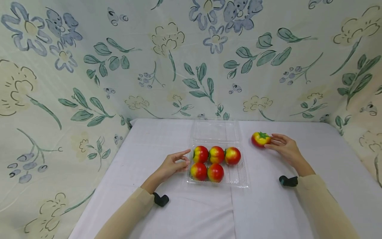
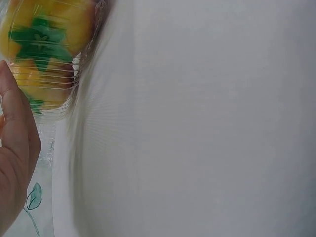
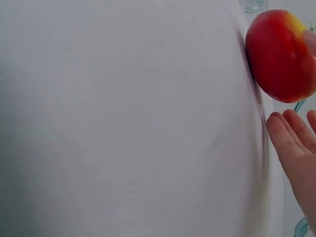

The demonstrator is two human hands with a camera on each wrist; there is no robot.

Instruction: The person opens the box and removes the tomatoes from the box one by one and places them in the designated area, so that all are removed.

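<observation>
A clear plastic clamshell box [image 1: 235, 176] lies with its lid folded back, holding several red-and-yellow round fruits [image 1: 215, 172] with green leafy caps. At the box's left side is my left hand [image 1: 170, 166], its fingertips right by the wall; the left wrist view shows the ribbed wall and green caps [image 2: 42, 39] beyond the fingers [image 2: 15, 113]. Right of the box another such fruit [image 1: 260, 139] sits on the cloth, green cap up. My right hand [image 1: 285, 147] is beside it, the thumb [image 3: 310, 42] overlapping the fruit in the right wrist view and the straight fingers a little apart from it.
A white cloth [image 1: 161, 139] covers the table. The clear lid [image 1: 215, 131] lies flat behind the box. Behind the table hangs a flowered curtain [image 1: 179, 86]. Black straps [image 1: 161, 199] sit on both wrists.
</observation>
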